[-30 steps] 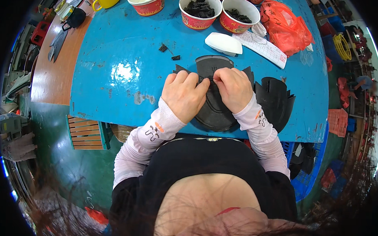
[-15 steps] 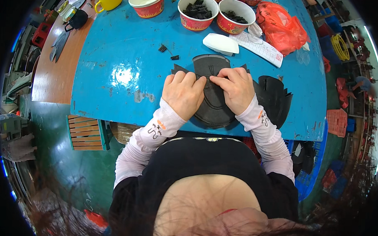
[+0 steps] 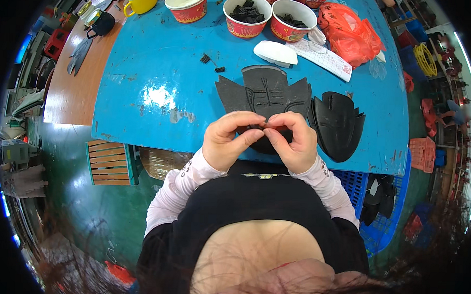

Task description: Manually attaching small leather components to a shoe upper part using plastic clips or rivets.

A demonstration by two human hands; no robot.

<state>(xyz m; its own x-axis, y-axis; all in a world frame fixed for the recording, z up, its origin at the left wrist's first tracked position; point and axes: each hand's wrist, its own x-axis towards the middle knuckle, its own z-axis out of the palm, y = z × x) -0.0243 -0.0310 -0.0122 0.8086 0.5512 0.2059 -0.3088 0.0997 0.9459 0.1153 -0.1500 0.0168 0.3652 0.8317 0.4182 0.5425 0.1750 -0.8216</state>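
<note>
A black moulded sheet (image 3: 271,88) with jagged side flaps and raised lines lies on the blue table in front of me. Over its near part, my left hand (image 3: 232,132) and my right hand (image 3: 292,136) meet, each pinching with thumb and forefinger. Whatever sits between the fingertips is too small to make out. To the right lies a similar black piece (image 3: 339,127), its tip toward me. Beyond the sheet rests a white smooth block (image 3: 275,53). Two small black bits (image 3: 219,69) lie to its left.
Along the far side stand paper bowls, one with black scraps (image 3: 246,15), another with black scraps (image 3: 293,22) and a third bowl (image 3: 187,9). A red plastic bag (image 3: 351,34) and a printed sheet (image 3: 321,59) lie at the right. A yellow mug (image 3: 141,1) stands far left.
Both hands have drawn back toward me from the sheet's middle. Their fingertips have come together, and the sheet's raised lines and flaps now show.
</note>
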